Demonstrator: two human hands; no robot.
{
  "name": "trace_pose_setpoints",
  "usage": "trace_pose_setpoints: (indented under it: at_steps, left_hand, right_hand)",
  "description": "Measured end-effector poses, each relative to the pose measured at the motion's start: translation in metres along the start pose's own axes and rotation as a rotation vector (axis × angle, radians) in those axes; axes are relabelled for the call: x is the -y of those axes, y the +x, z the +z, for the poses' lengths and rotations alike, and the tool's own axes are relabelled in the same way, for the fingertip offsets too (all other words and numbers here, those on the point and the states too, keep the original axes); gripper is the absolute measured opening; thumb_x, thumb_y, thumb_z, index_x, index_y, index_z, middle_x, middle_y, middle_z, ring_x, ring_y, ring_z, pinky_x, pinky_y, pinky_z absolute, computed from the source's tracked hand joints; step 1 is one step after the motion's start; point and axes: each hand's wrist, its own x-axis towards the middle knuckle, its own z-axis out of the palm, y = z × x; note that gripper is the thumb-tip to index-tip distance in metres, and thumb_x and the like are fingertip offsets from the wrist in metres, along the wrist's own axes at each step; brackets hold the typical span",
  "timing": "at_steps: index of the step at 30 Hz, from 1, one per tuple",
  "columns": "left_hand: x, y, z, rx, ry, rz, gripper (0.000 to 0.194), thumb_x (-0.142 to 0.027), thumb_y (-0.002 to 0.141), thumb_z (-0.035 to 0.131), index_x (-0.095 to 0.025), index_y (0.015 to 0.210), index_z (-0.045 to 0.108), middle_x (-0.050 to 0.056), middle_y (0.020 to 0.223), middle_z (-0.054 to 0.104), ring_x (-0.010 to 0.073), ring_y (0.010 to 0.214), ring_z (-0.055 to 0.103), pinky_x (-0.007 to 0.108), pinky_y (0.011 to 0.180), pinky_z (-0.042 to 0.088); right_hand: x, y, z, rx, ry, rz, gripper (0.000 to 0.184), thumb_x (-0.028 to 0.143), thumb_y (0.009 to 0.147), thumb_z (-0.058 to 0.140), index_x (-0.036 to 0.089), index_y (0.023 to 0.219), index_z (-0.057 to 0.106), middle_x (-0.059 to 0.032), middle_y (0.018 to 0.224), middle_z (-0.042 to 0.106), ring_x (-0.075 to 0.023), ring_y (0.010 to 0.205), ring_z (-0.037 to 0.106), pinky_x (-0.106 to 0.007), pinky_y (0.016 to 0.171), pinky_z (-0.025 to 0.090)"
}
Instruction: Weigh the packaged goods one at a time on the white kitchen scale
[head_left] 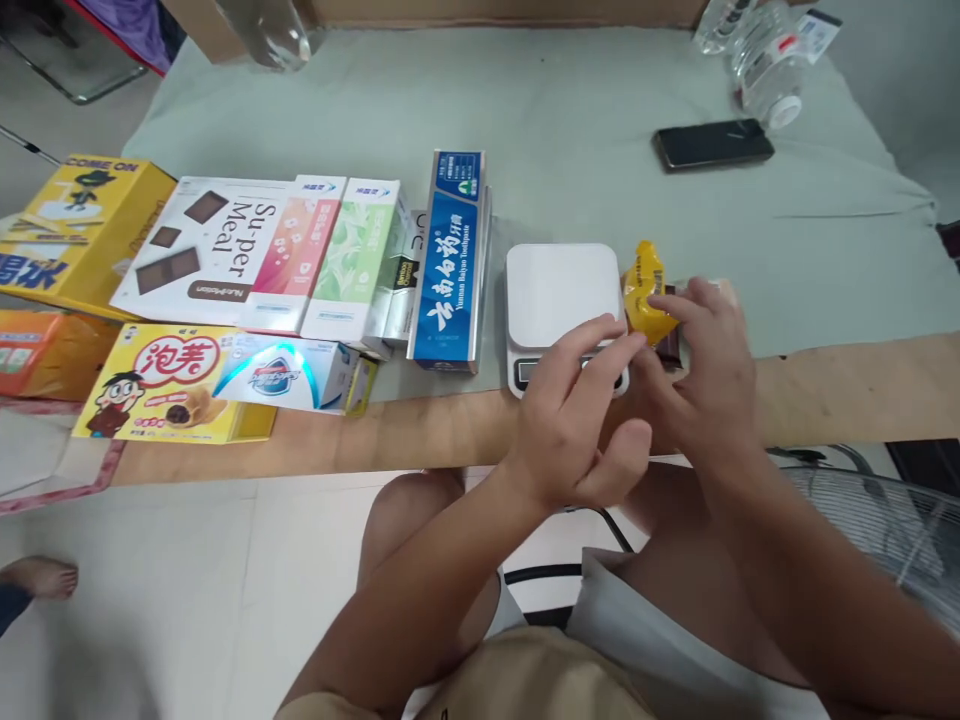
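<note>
A white kitchen scale [562,295] lies flat near the table's front edge, its small display partly covered by my left hand [581,420]. That hand is open, fingers stretched towards the scale's right side and thumb apart. Just right of the scale is a small yellow wrapped packet [646,285] with a crimped end. My right hand [709,370] has its thumb and index finger around the packet's lower right part. The left fingertips come close to the packet's lower edge; whether they touch it I cannot tell. A dark brown packet [670,347] lies partly hidden behind the right hand.
Left of the scale stand a blue toothpaste box [450,260], a green box [352,260], a pink box [295,255], a white meal box [202,250], a soap box [285,372] and yellow boxes [172,385]. A phone [712,145] and a plastic bottle [769,70] lie at back right.
</note>
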Motion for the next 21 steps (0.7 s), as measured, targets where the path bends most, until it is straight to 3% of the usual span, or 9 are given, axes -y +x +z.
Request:
trace_pose_setpoints:
  at_steps: [2,5,7,10,12,14,16,18,21]
  left_hand:
    - [0.007,0.002,0.015,0.091,-0.023,-0.094,0.053,-0.044,0.108,0.034,-0.014,0.15,0.047,0.021,0.151,0.055,0.0307,0.147,0.053,0.048,0.124,0.047]
    - [0.015,0.004,0.031,0.158,-0.04,-0.16,0.057,-0.048,0.11,0.03,-0.012,0.152,0.044,0.023,0.155,0.052,0.0297,0.15,0.051,0.05,0.127,0.044]
    - [0.017,0.006,0.035,0.161,-0.047,-0.155,0.057,-0.048,0.111,0.03,-0.01,0.151,0.046,0.024,0.154,0.053,0.0284,0.148,0.053,0.048,0.126,0.045]
    - [0.019,0.006,0.034,0.151,-0.031,-0.143,0.056,-0.046,0.111,0.031,-0.009,0.148,0.049,0.024,0.15,0.055,0.0285,0.144,0.055,0.047,0.124,0.047]
    - [0.02,0.005,0.031,0.13,-0.001,-0.137,0.053,-0.045,0.11,0.032,-0.012,0.147,0.051,0.022,0.148,0.056,0.0291,0.142,0.057,0.048,0.122,0.048]
    - [0.022,0.005,0.028,0.091,0.048,-0.127,0.051,-0.045,0.11,0.032,-0.015,0.146,0.051,0.021,0.146,0.057,0.0295,0.141,0.058,0.049,0.121,0.049]
    - [0.023,0.004,0.023,0.038,0.102,-0.116,0.049,-0.045,0.109,0.034,-0.016,0.145,0.052,0.02,0.146,0.057,0.0292,0.14,0.058,0.049,0.12,0.049]
    - [0.023,0.004,0.018,-0.024,0.146,-0.108,0.049,-0.044,0.109,0.035,-0.016,0.144,0.053,0.02,0.145,0.056,0.0288,0.14,0.058,0.048,0.118,0.05]
    - [0.024,0.003,0.011,-0.12,0.203,-0.082,0.048,-0.042,0.107,0.037,-0.017,0.146,0.052,0.018,0.145,0.053,0.0295,0.14,0.056,0.049,0.119,0.048]
  right_hand:
    - [-0.013,-0.001,0.002,0.123,-0.016,0.087,0.051,0.027,0.096,0.054,0.024,0.146,0.059,-0.0192,0.159,0.055,-0.042,0.149,0.054,-0.069,0.112,0.051]
    - [-0.022,0.0,0.004,0.193,0.051,0.043,0.054,0.021,0.094,0.05,0.028,0.147,0.059,-0.012,0.152,0.065,-0.035,0.144,0.06,-0.061,0.111,0.056]
    - [-0.023,0.003,0.005,0.172,0.081,0.018,0.048,0.023,0.094,0.052,0.028,0.14,0.062,-0.009,0.142,0.072,-0.032,0.133,0.068,-0.054,0.104,0.06]
    - [-0.025,0.008,0.009,0.095,0.015,0.092,0.029,0.033,0.094,0.061,0.026,0.121,0.069,-0.0082,0.112,0.082,-0.0292,0.094,0.078,-0.044,0.079,0.063]
    - [-0.028,0.011,0.01,0.012,-0.051,0.147,0.018,0.036,0.093,0.064,0.025,0.106,0.071,-0.0058,0.092,0.082,-0.0245,0.071,0.073,-0.038,0.065,0.057]
    - [-0.031,0.013,0.009,-0.107,-0.092,0.186,0.013,0.036,0.094,0.063,0.026,0.097,0.07,-0.0044,0.083,0.081,-0.022,0.061,0.069,-0.036,0.059,0.053]
    - [-0.032,0.013,0.005,-0.247,-0.067,0.194,0.012,0.035,0.096,0.059,0.027,0.094,0.068,-0.0061,0.088,0.082,-0.0235,0.066,0.073,-0.038,0.06,0.055]
    - [-0.029,0.013,0.003,-0.338,-0.004,0.151,0.014,0.034,0.099,0.057,0.028,0.091,0.067,-0.0095,0.102,0.084,-0.028,0.083,0.079,-0.042,0.068,0.059]
    - [-0.019,0.017,0.007,-0.319,0.099,-0.038,0.019,0.025,0.101,0.055,0.028,0.086,0.067,-0.0084,0.116,0.084,-0.0294,0.097,0.081,-0.047,0.082,0.06]
